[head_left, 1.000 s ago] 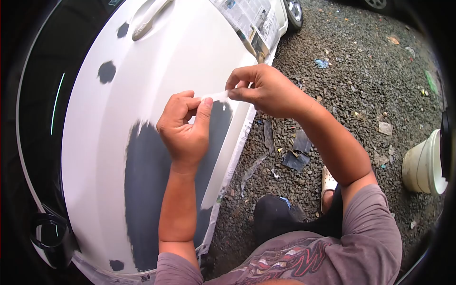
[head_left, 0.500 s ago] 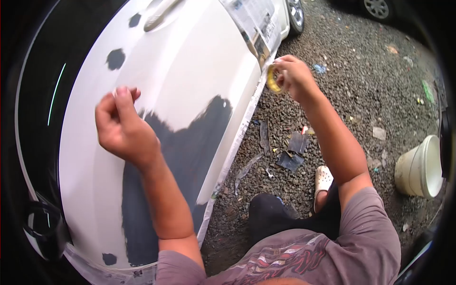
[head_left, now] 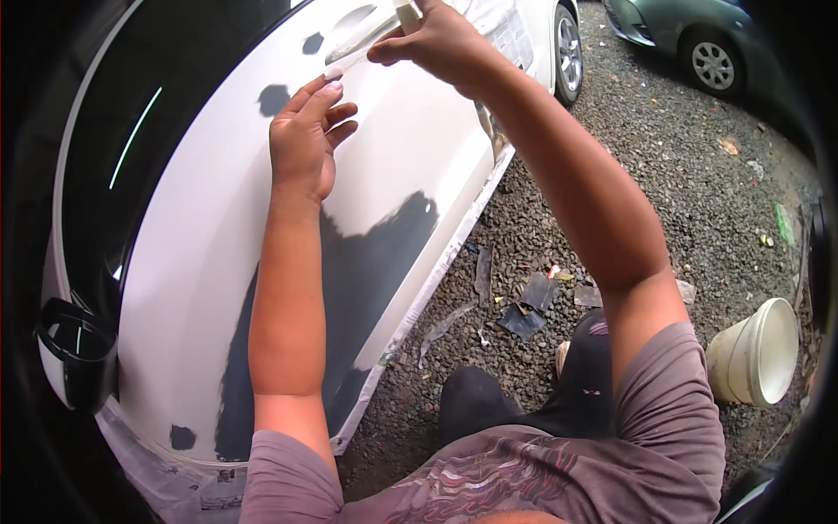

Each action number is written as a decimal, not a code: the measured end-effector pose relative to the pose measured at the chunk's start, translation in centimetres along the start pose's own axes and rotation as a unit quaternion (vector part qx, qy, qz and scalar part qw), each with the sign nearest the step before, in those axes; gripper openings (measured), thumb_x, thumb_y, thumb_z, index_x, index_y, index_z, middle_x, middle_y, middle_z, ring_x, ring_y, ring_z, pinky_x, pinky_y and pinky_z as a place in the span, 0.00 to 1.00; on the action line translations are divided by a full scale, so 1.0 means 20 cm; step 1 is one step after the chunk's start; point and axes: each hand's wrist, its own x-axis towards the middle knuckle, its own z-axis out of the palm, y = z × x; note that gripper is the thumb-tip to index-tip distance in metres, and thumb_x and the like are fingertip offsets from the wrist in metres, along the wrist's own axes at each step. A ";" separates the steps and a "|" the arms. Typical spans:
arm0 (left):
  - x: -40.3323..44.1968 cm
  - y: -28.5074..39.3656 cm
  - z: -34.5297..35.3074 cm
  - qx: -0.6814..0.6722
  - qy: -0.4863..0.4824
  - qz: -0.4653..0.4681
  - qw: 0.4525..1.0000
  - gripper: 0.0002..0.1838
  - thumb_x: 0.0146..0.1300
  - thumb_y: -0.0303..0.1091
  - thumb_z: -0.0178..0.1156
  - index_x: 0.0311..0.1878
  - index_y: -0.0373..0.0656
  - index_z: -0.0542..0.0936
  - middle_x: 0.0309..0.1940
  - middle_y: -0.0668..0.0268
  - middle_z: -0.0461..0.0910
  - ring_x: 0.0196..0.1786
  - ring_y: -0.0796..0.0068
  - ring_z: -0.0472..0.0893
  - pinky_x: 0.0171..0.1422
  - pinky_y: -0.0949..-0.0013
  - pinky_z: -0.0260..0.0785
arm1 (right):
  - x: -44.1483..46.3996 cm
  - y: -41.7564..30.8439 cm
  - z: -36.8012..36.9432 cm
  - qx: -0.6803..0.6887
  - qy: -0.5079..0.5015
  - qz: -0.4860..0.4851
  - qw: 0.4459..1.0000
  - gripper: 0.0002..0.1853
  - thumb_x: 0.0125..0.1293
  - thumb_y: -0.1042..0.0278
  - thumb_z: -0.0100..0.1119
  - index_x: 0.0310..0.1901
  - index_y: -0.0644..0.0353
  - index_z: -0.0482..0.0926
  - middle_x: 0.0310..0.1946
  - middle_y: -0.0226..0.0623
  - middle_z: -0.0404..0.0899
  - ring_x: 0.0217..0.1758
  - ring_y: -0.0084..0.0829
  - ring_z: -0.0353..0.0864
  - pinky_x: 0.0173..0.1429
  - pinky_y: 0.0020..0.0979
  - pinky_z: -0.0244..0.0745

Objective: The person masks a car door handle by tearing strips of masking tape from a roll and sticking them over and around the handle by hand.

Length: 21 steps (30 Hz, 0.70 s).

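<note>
My right hand (head_left: 445,48) grips a roll of masking tape (head_left: 407,16) at the top of the view, beside the car door's handle (head_left: 362,37). My left hand (head_left: 305,144) is above the white car door (head_left: 192,262), thumb and forefinger pinched, the other fingers loosely bent. A pale strip of tape appears to run from that pinch toward the roll; it blends with the white paint. Below my left hand, a large dark grey patch (head_left: 349,279) covers the lower door. A smaller grey spot (head_left: 274,100) lies beside the fingers.
Newspaper masking (head_left: 511,39) covers the panel behind the door, and more lines its lower edge. A side mirror (head_left: 78,354) stands out at the left. On the gravel (head_left: 541,201) are scraps of dark sheet (head_left: 524,323) and a white bucket (head_left: 742,354). Another car (head_left: 690,44) stands behind.
Both hands have moved up toward the door handle and closer together. My right hand has carried the tape roll from over the gravel to over the door. The view has shifted, showing more of the other car.
</note>
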 end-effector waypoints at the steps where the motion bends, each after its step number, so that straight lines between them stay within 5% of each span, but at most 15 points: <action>1: 0.02 0.03 0.01 -0.001 -0.017 -0.009 1.000 0.19 0.77 0.32 0.68 0.67 0.38 0.85 0.46 0.67 0.87 0.46 0.73 0.87 0.53 0.68 0.81 | 0.02 -0.03 0.01 -0.008 0.001 -0.003 1.000 0.61 0.62 0.78 0.74 0.89 0.69 0.42 0.54 0.53 0.88 0.55 0.39 0.89 0.64 0.35 0.85; 3: 0.05 0.05 0.02 0.001 -0.023 -0.009 1.000 0.20 0.76 0.32 0.69 0.68 0.37 0.85 0.45 0.67 0.86 0.46 0.72 0.88 0.52 0.68 0.82 | 0.03 -0.01 0.03 -0.052 0.007 -0.032 0.998 0.48 0.67 0.65 0.72 0.86 0.60 0.58 0.51 0.53 0.91 0.52 0.41 0.93 0.52 0.38 0.86; 4: 0.06 0.06 0.00 0.000 -0.020 -0.014 1.000 0.22 0.75 0.32 0.70 0.69 0.36 0.84 0.45 0.67 0.85 0.46 0.71 0.88 0.52 0.68 0.82 | 0.07 0.04 0.05 -0.053 0.005 -0.034 0.998 0.48 0.67 0.65 0.72 0.86 0.60 0.58 0.51 0.53 0.91 0.52 0.41 0.93 0.52 0.38 0.86; 6: 0.09 0.06 -0.02 0.004 -0.020 -0.020 1.000 0.22 0.76 0.32 0.69 0.70 0.38 0.83 0.46 0.68 0.86 0.47 0.74 0.87 0.52 0.70 0.81 | 0.22 0.11 0.07 0.065 -0.028 -0.059 0.996 0.58 0.61 0.80 0.72 0.88 0.70 0.45 0.47 0.47 0.87 0.48 0.35 0.87 0.55 0.34 0.85; 10: 0.16 0.01 -0.06 -0.006 -0.033 -0.040 0.999 0.25 0.77 0.31 0.67 0.74 0.40 0.80 0.47 0.70 0.85 0.48 0.76 0.87 0.52 0.71 0.81 | 0.37 0.13 0.10 0.064 -0.026 -0.052 0.996 0.55 0.63 0.82 0.69 0.88 0.69 0.46 0.45 0.45 0.86 0.47 0.34 0.86 0.53 0.33 0.84; 13: 0.19 0.00 -0.05 0.021 -0.037 -0.041 0.998 0.30 0.76 0.31 0.68 0.79 0.40 0.76 0.48 0.68 0.87 0.46 0.74 0.88 0.50 0.71 0.82 | 0.51 0.14 0.13 -0.074 -0.033 -0.068 0.994 0.50 0.66 0.83 0.66 0.87 0.63 0.52 0.44 0.43 0.85 0.48 0.33 0.86 0.51 0.34 0.84; 19: 0.22 -0.04 -0.01 0.333 0.010 0.006 0.943 0.35 0.70 0.35 0.69 0.80 0.39 0.76 0.51 0.54 0.93 0.51 0.67 0.94 0.56 0.64 0.87 | 0.77 0.19 0.24 -0.264 -0.010 -0.121 0.957 0.45 0.67 0.86 0.66 0.84 0.62 0.57 0.44 0.42 0.84 0.50 0.38 0.86 0.54 0.41 0.87; 21: 0.29 -0.07 -0.10 0.522 0.076 0.120 0.841 0.32 0.68 0.40 0.71 0.74 0.40 0.83 0.53 0.52 0.93 0.54 0.58 0.94 0.64 0.58 0.86 | 0.83 0.22 0.22 -0.348 -0.009 -0.135 0.928 0.40 0.68 0.83 0.65 0.80 0.60 0.60 0.44 0.41 0.85 0.50 0.38 0.87 0.57 0.44 0.85</action>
